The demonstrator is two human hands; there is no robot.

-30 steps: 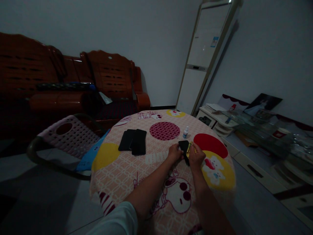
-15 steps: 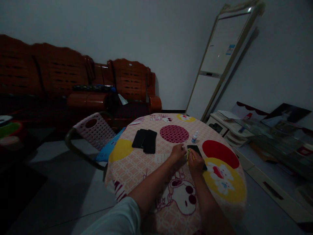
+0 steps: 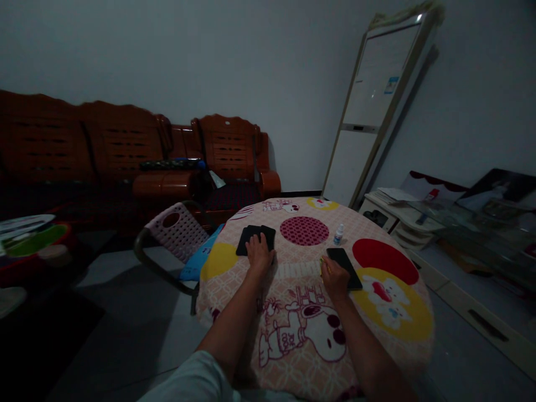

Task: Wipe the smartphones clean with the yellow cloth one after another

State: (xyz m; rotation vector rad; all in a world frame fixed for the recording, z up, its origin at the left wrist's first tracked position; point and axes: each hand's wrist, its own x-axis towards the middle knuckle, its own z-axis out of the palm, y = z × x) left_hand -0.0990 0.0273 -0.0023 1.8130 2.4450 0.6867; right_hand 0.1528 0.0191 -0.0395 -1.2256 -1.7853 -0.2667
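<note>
Across a patterned tabletop (image 3: 301, 368), a person's right hand (image 3: 335, 279) pinches a small yellow item (image 3: 322, 267) beside 1 dark flat device (image 3: 347, 269), while the left hand (image 3: 259, 257) spreads open fingers over overlapping dark slabs (image 3: 243, 244), a small bottle (image 3: 339, 235) upright beyond and a wooden sofa (image 3: 226, 148) behind.

Two hands (image 3: 258, 257) (image 3: 335, 278) share one worktop (image 3: 305, 374) with three dark slabs (image 3: 243, 244) at ten o'clock, one other slab (image 3: 348, 263) at two and one bottle (image 3: 339, 235) at one; one chair (image 3: 178, 231) stands at nine.
</note>
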